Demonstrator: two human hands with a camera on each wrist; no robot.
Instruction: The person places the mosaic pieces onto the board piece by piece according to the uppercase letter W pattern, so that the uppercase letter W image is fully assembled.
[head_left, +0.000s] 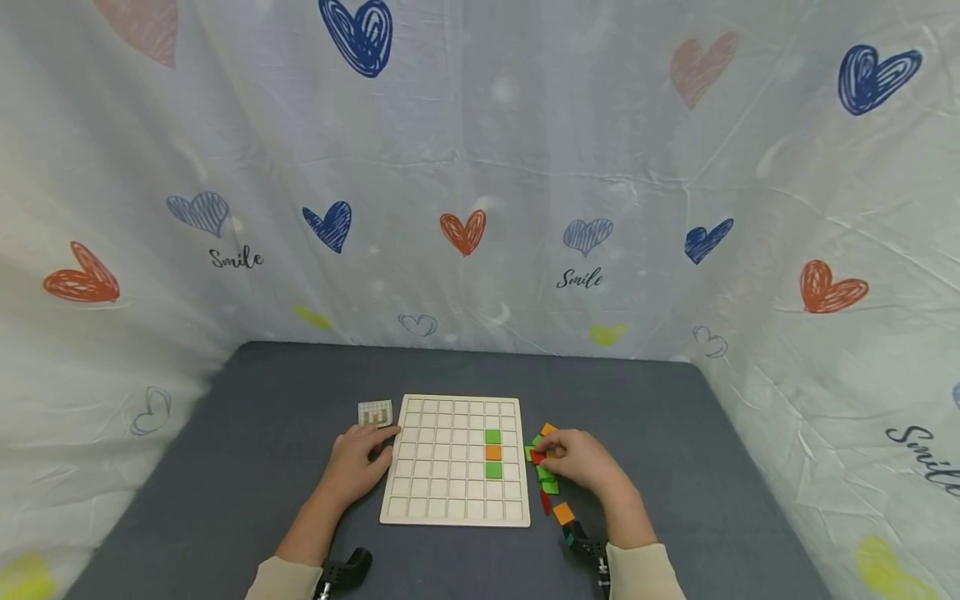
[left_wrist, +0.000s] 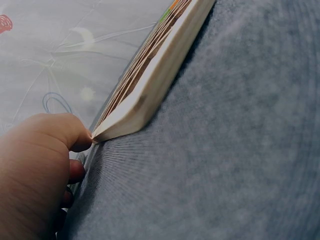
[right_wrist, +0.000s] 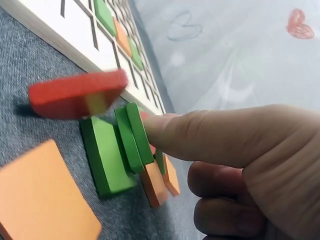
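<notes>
A cream board with a square grid (head_left: 452, 488) lies on the table, holding an orange tile (head_left: 492, 452) between two green tiles in one column. Beside the board's left edge is my left hand (head_left: 358, 462), fingers extended near a small card (head_left: 375, 413); in the left wrist view the left hand (left_wrist: 40, 165) touches the board's corner (left_wrist: 120, 131). My right hand (head_left: 588, 467) is at the tile pile right of the board, thumb and finger pinching a red tile (head_left: 537, 457). Green tiles (right_wrist: 107, 160) partly hide the thumb tip of the right hand (right_wrist: 235, 150).
Nearer the table's front lie a red tile (head_left: 546, 502) and an orange tile (head_left: 563, 513). Black wrist devices (head_left: 347, 572) are on both arms. A white curtain with printed hearts (head_left: 462, 232) stands behind the grey table (head_left: 300, 375).
</notes>
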